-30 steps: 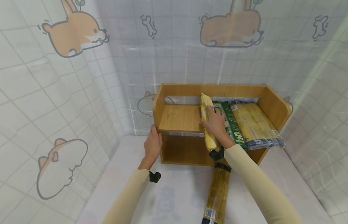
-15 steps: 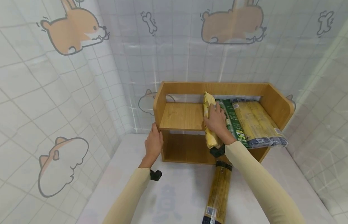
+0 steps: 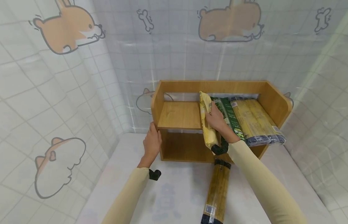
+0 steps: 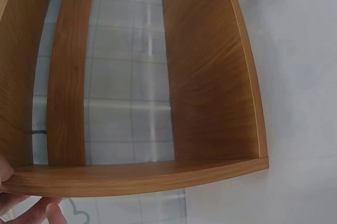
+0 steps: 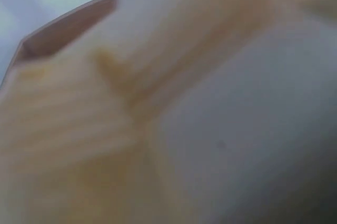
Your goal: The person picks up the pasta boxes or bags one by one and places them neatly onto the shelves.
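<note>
A two-tier wooden shelf point(image 3: 179, 115) stands against the back wall. Its left side panel point(image 4: 137, 181) is gripped by my left hand point(image 3: 152, 143), thumb on one face and fingers on the other in the left wrist view. On the upper tier, my right hand point(image 3: 216, 119) holds a long yellow packet point(image 3: 209, 137) standing on its narrow edge, its near end jutting past the shelf front. Blurred and very close, the packet point(image 5: 68, 129) fills much of the right wrist view. Right beside it lies a green packet point(image 3: 231, 116), partly hidden by my right hand.
Clear packs of long yellowish sticks point(image 3: 253, 119) lie at the upper tier's right end, overhanging its front. Another such pack point(image 3: 217, 189) lies on the white table point(image 3: 174, 193) before the shelf. Patterned sheeting point(image 3: 185, 59) surrounds the table on three sides.
My right fingers, earlier spread over the top of the yellow packet and the green one, now close in on the yellow packet's right side. My left hand stays on the side panel.
</note>
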Tool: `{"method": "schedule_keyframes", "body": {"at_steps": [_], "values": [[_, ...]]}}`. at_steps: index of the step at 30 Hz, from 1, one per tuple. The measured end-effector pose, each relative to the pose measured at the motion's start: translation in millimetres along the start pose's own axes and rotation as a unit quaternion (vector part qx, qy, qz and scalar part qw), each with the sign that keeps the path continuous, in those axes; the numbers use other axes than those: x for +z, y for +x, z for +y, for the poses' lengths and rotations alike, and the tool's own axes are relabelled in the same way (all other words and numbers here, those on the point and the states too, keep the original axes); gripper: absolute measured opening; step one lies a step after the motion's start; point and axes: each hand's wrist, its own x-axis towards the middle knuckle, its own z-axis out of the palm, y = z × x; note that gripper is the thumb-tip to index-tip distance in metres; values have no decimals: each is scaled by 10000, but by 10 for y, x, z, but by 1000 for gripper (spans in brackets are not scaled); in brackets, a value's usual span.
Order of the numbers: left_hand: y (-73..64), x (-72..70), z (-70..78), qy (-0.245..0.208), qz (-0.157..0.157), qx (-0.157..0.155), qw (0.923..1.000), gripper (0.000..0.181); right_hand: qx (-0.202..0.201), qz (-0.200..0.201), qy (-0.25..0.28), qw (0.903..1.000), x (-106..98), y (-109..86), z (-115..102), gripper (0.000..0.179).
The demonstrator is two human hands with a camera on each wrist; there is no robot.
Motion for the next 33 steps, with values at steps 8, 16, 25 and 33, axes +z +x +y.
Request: {"method": "schedule_keyframes", "body": {"at_steps": [8, 16, 25, 33], "values": [[-10, 17, -6, -37, -93, -72, 9999, 38, -25, -31, -483, 9988, 63, 30, 19, 72], [-13, 10, -6, -62, -141, -38, 9999, 40, -15, -235, -994, 9948, 92, -6, 42, 86], [-20, -2, 8, -111, -63, 2, 9999, 39, 81, -377, -1112, 9930, 97, 23, 14, 90], [3, -14, 22, -110, -98, -30, 9999, 38, 201, -376, -941, 9947, 22, 31, -70, 86]]}}
